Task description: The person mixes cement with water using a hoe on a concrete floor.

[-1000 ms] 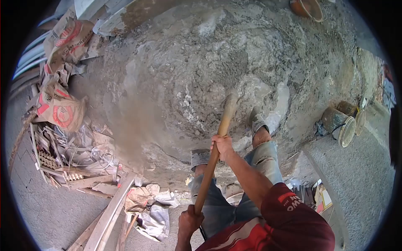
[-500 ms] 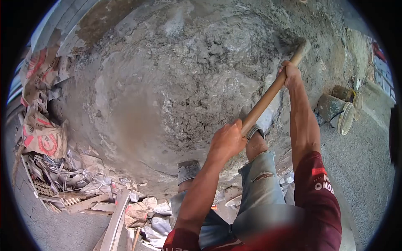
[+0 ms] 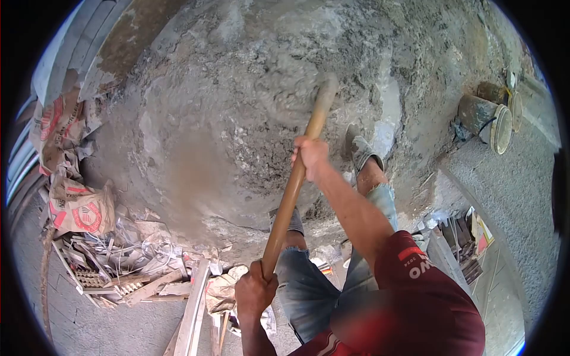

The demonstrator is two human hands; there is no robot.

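At the far left, torn cement sacks [image 3: 80, 210] and scrap wood [image 3: 148, 285] lie beside the grey mortar heap [image 3: 237, 107]. The left hand [image 3: 255, 291] is clenched round the butt of the wooden shovel handle [image 3: 294, 178], low by the person's knee; half a second ago it gripped the shaft much higher, near the boot. The handle has swung back from the heap's right edge to its middle, its blurred blade end [image 3: 297, 95] now buried in wet mix. The right hand [image 3: 310, 155] grasps the shaft midway. Judging by this, another turning stroke through the mix is under way. Two buckets [image 3: 490, 115] lie tipped at the right.
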